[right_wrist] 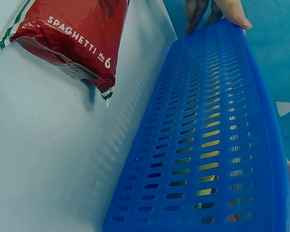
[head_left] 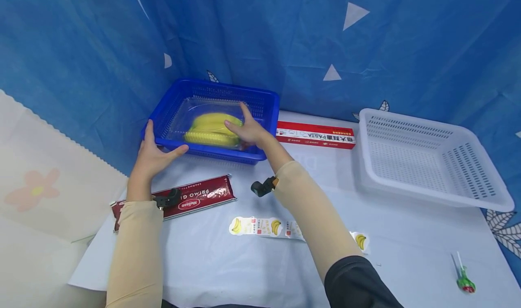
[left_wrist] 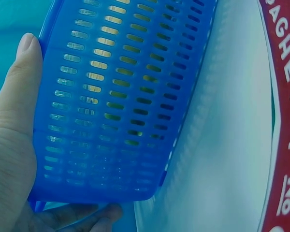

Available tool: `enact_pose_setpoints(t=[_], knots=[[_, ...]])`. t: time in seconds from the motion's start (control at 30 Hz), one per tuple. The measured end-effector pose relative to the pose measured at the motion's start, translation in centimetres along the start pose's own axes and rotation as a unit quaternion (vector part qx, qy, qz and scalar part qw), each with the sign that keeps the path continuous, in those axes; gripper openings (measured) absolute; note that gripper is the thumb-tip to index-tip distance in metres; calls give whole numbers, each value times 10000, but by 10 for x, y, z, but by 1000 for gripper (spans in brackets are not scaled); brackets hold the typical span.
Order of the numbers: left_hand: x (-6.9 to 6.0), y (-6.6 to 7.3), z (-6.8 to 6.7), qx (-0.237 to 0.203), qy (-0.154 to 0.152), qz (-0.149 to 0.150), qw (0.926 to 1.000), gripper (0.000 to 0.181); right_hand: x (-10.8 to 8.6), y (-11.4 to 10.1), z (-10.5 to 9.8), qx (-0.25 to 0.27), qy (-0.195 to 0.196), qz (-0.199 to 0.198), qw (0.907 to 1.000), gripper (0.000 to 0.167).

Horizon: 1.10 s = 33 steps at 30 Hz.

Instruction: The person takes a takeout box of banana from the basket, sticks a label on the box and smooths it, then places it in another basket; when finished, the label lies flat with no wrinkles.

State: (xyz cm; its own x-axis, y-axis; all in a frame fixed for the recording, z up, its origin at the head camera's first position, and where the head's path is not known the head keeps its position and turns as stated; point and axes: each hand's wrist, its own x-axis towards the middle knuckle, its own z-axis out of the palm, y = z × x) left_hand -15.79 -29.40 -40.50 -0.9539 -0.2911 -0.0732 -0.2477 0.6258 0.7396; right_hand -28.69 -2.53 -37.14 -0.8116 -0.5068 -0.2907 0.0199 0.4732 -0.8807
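Observation:
A blue basket [head_left: 207, 153] stands at the back left of the table. Inside it lies a clear plastic container [head_left: 179, 118] with yellow bananas [head_left: 211, 129]. My left hand [head_left: 151, 156] holds the basket's front left corner, the thumb along one side and the fingers around the other. In the left wrist view the thumb [left_wrist: 21, 82] lies against the slotted wall. Over the container's right end is my right hand [head_left: 253, 130], thumb and index finger spread and straight on the lid. Its other fingers are hidden.
A dark red spaghetti packet [head_left: 203, 195] lies before the basket. Right of the basket are a red pasta box [head_left: 315, 135] and a white basket [head_left: 407, 188]. A strip of banana stickers [head_left: 266, 227] lies in front, a lollipop [head_left: 465, 281] at far right. A blue curtain [head_left: 293, 36] hangs behind.

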Motion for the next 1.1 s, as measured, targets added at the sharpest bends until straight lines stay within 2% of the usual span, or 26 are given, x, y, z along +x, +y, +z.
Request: enact_pose_setpoints(t=[0.63, 1.1], knots=[[1, 0, -1, 117, -56, -75, 9999, 131, 0, -4, -4, 173, 84, -98, 9998, 89], [2, -1, -2, 168, -76, -19, 9998, 131, -3, -11, -12, 305, 175, -87, 9993, 90]])
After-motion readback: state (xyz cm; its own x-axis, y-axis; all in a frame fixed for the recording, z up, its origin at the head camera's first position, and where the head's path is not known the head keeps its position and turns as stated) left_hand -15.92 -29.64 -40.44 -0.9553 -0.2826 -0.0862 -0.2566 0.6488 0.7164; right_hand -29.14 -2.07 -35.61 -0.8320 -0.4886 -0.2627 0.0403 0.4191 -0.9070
